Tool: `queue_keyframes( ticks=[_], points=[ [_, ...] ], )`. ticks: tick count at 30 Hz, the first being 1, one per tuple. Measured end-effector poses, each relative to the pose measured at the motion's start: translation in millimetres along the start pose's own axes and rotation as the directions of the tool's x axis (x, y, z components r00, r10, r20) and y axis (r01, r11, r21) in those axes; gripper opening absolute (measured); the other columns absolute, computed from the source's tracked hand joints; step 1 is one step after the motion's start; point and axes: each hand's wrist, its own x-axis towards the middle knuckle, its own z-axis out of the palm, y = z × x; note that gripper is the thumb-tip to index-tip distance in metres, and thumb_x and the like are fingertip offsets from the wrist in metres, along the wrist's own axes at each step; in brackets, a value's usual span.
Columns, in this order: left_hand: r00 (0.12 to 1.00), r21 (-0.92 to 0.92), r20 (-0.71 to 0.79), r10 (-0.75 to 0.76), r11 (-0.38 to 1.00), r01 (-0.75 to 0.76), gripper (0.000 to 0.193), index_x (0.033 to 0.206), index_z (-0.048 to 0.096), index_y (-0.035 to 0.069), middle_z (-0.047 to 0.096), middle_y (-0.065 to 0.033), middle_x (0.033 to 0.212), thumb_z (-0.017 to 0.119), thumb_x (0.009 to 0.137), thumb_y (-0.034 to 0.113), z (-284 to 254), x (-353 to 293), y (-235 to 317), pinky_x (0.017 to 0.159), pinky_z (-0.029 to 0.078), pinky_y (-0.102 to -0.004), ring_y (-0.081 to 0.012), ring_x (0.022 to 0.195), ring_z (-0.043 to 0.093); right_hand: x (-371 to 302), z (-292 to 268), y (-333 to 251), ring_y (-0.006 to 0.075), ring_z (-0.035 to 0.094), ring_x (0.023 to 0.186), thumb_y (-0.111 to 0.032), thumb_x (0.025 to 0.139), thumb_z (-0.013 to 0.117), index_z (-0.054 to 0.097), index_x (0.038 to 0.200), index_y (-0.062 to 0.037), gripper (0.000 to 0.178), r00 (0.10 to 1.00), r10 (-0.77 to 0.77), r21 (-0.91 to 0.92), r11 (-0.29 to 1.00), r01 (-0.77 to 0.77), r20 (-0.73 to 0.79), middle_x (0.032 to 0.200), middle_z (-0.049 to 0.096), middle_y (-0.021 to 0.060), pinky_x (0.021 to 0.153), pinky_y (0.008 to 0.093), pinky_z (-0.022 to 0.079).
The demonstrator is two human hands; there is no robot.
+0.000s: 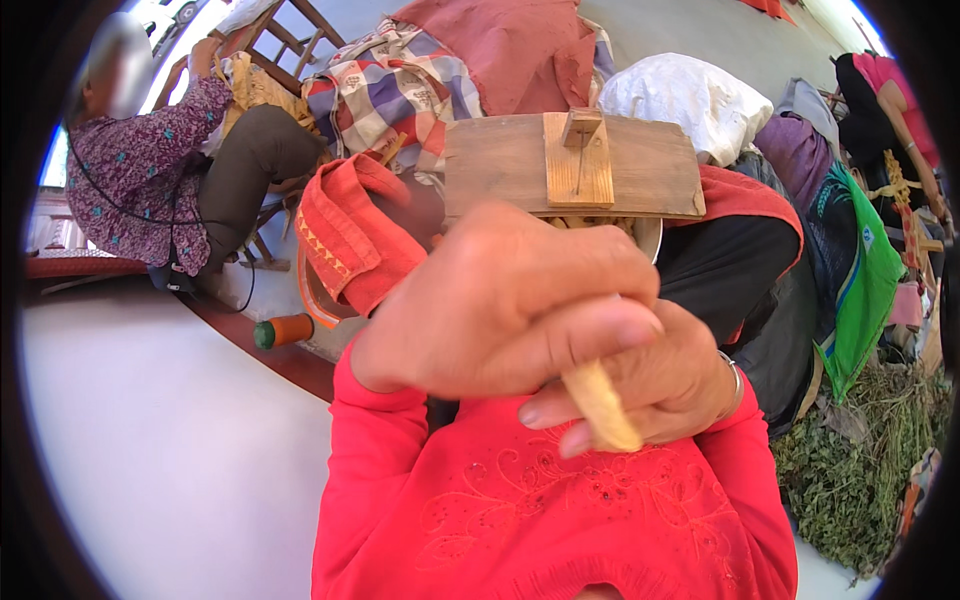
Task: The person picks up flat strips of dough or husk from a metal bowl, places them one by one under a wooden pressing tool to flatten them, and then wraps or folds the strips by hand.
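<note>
Both my hands are raised together in front of my chest. My left hand (pixel 500 295) is closed, its thumb lying along the top of a pale yellow strip (pixel 603 405) that looks like dried plant fibre or husk. Against it sits my right hand (pixel 670 385), with a bracelet at the wrist, its fingers curled behind and around the same strip. The strip's end points down toward my red top. Just beyond the hands a wooden board (pixel 500 160) lies across my lap, bearing a small upright wooden block (pixel 583 128).
A red cloth (pixel 355 235) is draped at my left, near an orange and green thread spool (pixel 284 331). Another person (pixel 150 170) sits at far left; a second person (pixel 915 110) is at far right. A white sack (pixel 690 100) and heaped green plants (pixel 860 470) lie to the right.
</note>
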Motion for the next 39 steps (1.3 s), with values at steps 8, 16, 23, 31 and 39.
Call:
queue_keyframes(
  ticks=[8, 16, 23, 31, 39],
  points=[
    [0.85, -0.744, 0.082, -0.52, 0.536, 0.399, 0.037, 0.125, 0.049, 0.0, 0.047, 0.0039, 0.072, 0.053, 0.094, 0.02, 71.9, -27.1, -101.4, 0.051, 0.03, -0.018, -0.0022, 0.059, 0.039, -28.7, -32.9, 95.0, 0.0071, 0.059, 0.062, -0.01, 0.092, 0.058, 0.068, 0.109, -0.0053, 0.02, 0.729, 0.214, -0.205, 0.875, -0.439, -0.65, 0.072, 0.066, 0.0055, 0.054, 0.0218, 0.044],
    [0.752, -0.797, 0.152, -0.641, 0.371, 0.477, 0.034, 0.125, 0.049, 0.007, 0.049, 0.0024, 0.07, 0.058, 0.092, 0.012, 99.3, -29.8, -155.8, 0.047, 0.029, -0.019, -0.0039, 0.053, 0.037, -50.8, -42.9, 140.2, 0.0295, 0.058, 0.056, -0.01, 0.079, 0.061, 0.069, 0.106, -0.0174, 0.029, 0.789, -0.088, -0.733, 0.445, -0.515, -0.608, 0.066, 0.06, 0.0071, 0.052, 0.0364, 0.045],
    [0.842, 0.137, -0.104, -0.529, 0.831, 0.539, 0.016, 0.103, 0.062, 0.005, 0.059, -0.0056, 0.071, 0.058, 0.09, 0.011, 100.6, -45.2, -169.9, 0.056, 0.044, -0.0295, -0.0155, 0.061, 0.055, -73.1, -46.7, 147.0, 0.0244, 0.06, 0.062, -0.019, 0.087, 0.061, 0.068, 0.09, -0.0101, 0.012, 0.732, 0.221, -0.655, 0.335, -0.677, -0.644, 0.071, 0.062, 0.0075, 0.057, 0.0306, 0.047],
    [0.946, 0.224, -0.189, -0.264, 0.926, 0.303, 0.034, 0.113, 0.059, 0.001, 0.064, -0.014, 0.103, 0.06, 0.079, 0.0, 108.4, -54.2, -180.6, 0.078, 0.049, -0.0313, -0.0249, 0.091, 0.064, -99.3, -42.6, 176.8, 0.0072, 0.055, 0.094, -0.035, 0.094, 0.058, 0.063, 0.107, -0.0074, 0.031, 0.507, 0.833, 0.725, 0.488, -0.486, -0.221, 0.099, 0.062, -0.003, 0.081, 0.0266, 0.042],
    [0.916, -0.01, -0.041, -0.4, 0.916, 0.4, 0.03, 0.113, 0.057, -0.003, 0.06, -0.0181, 0.108, 0.057, 0.086, 0.009, 91.0, -41.7, -173.4, 0.084, 0.045, -0.0325, -0.0285, 0.097, 0.059, -87.9, -40.2, 162.1, 0.0185, 0.055, 0.1, -0.005, 0.084, 0.058, 0.067, 0.095, -0.0021, 0.015, 0.65, 0.508, 0.07, 0.815, -0.575, -0.565, 0.11, 0.06, 0.0069, 0.091, 0.0305, 0.042]
  ],
)
